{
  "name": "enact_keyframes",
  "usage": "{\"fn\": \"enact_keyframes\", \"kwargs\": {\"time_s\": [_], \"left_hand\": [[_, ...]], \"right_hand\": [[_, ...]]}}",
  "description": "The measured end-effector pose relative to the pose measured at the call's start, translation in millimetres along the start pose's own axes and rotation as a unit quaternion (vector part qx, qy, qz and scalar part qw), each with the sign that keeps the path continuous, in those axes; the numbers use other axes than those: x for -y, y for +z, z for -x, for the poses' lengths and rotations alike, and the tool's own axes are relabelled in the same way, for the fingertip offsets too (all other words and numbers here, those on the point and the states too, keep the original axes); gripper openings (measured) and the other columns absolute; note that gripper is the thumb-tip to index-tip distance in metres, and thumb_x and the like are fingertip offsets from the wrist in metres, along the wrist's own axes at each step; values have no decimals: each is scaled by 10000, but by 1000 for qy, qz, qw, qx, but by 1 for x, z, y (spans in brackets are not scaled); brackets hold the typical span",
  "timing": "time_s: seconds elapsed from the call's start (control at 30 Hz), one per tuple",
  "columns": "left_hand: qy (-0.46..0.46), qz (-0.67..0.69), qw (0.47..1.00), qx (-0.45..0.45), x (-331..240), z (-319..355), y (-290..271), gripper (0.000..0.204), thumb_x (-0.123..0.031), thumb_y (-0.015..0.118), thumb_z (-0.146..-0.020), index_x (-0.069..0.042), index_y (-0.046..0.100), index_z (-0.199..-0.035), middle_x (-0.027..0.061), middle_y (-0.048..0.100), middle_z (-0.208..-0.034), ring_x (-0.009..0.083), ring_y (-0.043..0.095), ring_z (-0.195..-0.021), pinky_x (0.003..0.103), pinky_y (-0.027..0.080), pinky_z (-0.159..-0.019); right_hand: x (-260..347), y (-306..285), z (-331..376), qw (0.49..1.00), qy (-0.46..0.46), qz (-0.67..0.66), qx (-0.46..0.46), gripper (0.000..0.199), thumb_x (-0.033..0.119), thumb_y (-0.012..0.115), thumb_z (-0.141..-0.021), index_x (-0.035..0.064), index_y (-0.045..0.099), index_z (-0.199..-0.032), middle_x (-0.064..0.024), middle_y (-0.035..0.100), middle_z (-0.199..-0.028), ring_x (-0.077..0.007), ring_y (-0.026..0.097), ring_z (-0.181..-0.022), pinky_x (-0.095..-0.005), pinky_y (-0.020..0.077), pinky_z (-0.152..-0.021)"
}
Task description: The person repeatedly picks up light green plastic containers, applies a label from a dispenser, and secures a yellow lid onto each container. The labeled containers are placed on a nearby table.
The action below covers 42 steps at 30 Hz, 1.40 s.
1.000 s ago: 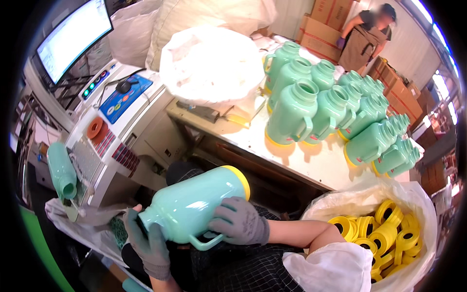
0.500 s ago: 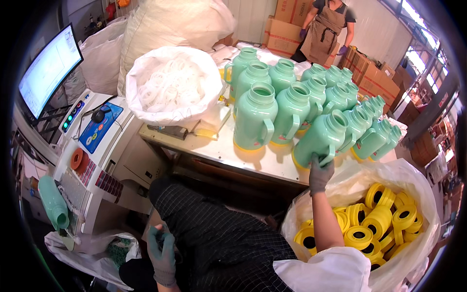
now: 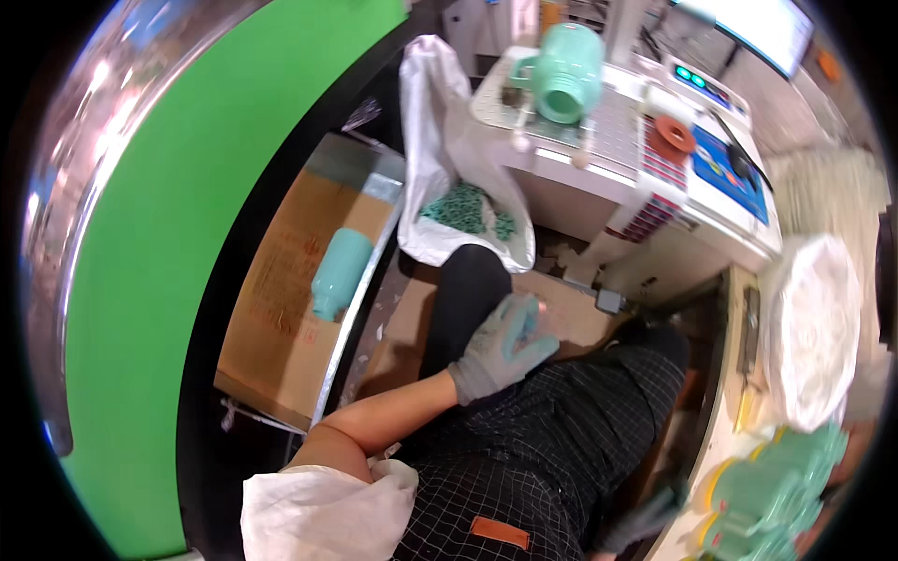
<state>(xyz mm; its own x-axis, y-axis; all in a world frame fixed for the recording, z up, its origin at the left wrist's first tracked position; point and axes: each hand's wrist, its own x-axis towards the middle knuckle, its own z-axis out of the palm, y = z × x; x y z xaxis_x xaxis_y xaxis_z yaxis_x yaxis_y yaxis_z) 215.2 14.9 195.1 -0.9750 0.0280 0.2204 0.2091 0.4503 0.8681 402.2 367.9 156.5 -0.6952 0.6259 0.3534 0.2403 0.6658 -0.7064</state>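
mint-green flask body (image 3: 339,271) lies on its side on a flat cardboard sheet (image 3: 281,309); untouched

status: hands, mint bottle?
Left hand gloved, open, empty over lap. Right hand blurred at lower edge. Mint bottle lies alone in cardboard box.

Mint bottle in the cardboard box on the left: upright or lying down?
Lying down. The mint bottle rests on its side on the cardboard box floor, long axis flat.
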Motion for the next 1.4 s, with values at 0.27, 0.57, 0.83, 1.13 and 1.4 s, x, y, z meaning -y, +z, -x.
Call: {"fn": "enact_keyframes", "kwargs": {"time_s": [0.27,0.57,0.83,1.13,1.4], "left_hand": [[-189,-261,885,-337,184,-31,-181,473,-304,739,-941,3,599,-1272,174,624,-1161,301,646,-1010,397,540,-863],[-454,-234,803,-308,348,-8,-241,513,-414,632,-1003,23,640,-1270,192,675,-1156,336,665,-1036,439,529,-909],[-464,-120,778,-406,285,16,-243,608,-511,536,-1058,41,677,-1269,208,721,-1151,367,683,-1060,475,519,-949],[281,-410,854,-156,-58,-59,-158,358,-301,657,-1030,-39,599,-1267,182,562,-1263,382,523,-1254,526,439,-1051],[177,-10,975,133,-85,-67,-1,1013,-260,1020,-606,-18,501,-1442,161,551,-1358,289,617,-1167,378,536,-999]], "right_hand": [[98,94,-28,955,-147,-116,231,364,50,696,-892,-2,655,-1250,-183,649,-1225,-341,616,-1148,-433,480,-1041],[130,111,-71,957,-236,-12,165,396,203,828,-862,86,697,-1217,-99,693,-1149,-288,647,-957,-410,500,-858],[138,116,-85,948,-246,-133,149,399,189,840,-849,67,703,-1204,-123,689,-1146,-318,673,-1033,-433,536,-901],[252,129,-82,885,-364,-209,201,965,384,936,-721,61,493,-1515,-222,458,-1514,-429,474,-1372,-521,421,-1139],[146,94,-17,854,-61,-346,384,990,213,895,-757,28,366,-1573,-221,412,-1537,-380,488,-1387,-456,472,-1109]]}}
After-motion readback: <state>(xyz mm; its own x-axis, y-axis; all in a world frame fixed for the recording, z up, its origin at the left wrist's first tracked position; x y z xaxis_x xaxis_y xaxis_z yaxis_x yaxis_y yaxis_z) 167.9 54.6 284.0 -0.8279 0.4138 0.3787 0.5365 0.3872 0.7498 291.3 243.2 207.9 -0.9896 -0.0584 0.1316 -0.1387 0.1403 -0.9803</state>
